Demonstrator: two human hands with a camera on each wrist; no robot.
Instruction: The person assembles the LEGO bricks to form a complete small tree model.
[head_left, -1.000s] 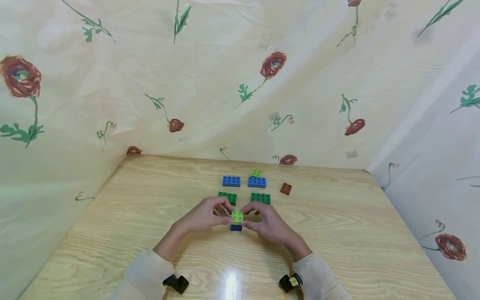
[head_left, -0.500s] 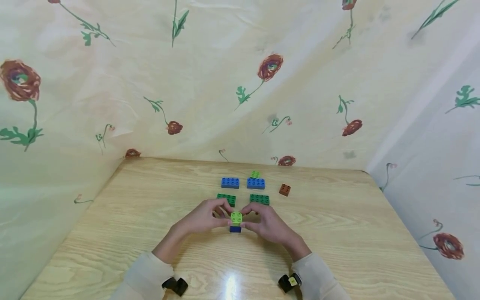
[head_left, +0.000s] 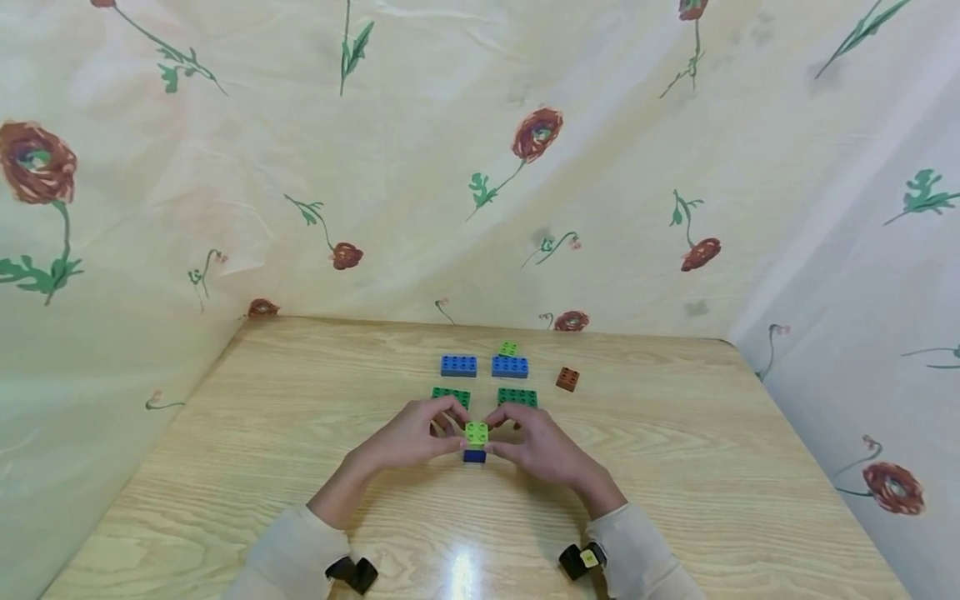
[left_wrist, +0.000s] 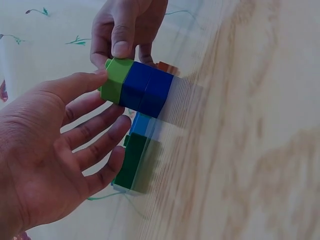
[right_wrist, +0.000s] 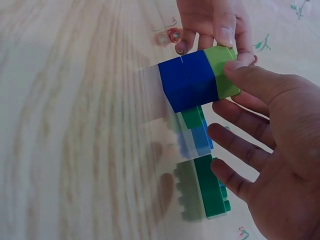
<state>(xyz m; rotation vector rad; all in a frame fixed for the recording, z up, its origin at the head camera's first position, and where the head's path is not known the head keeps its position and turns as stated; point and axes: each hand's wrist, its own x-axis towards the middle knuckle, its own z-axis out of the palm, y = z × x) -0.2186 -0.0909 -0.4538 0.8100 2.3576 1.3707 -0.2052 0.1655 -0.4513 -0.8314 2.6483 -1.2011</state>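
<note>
A lime green brick (head_left: 476, 432) with studs on top sits on a stack of two dark blue bricks (left_wrist: 146, 89), which stands upright on the table. My left hand (head_left: 420, 433) pinches the lime brick from the left with thumb and index finger. From the right, my right hand (head_left: 538, 446) pinches the same brick the same way. In the right wrist view the right thumb presses on the lime brick's side, and the other fingers spread loosely below. The dark blue bricks (right_wrist: 189, 80) are free of the fingers.
Behind the hands lie two green bricks (head_left: 517, 397), the left one partly hidden by the left hand. Farther back are two blue bricks (head_left: 458, 366), another lime brick (head_left: 508, 348) and a brown brick (head_left: 567, 379). Floral cloth (head_left: 420, 167) surrounds the wooden table (head_left: 675, 467).
Both hands keep their hold on the lime brick. Hands and stack have shifted very slightly right against the bricks behind, and the head view has moved a little.
</note>
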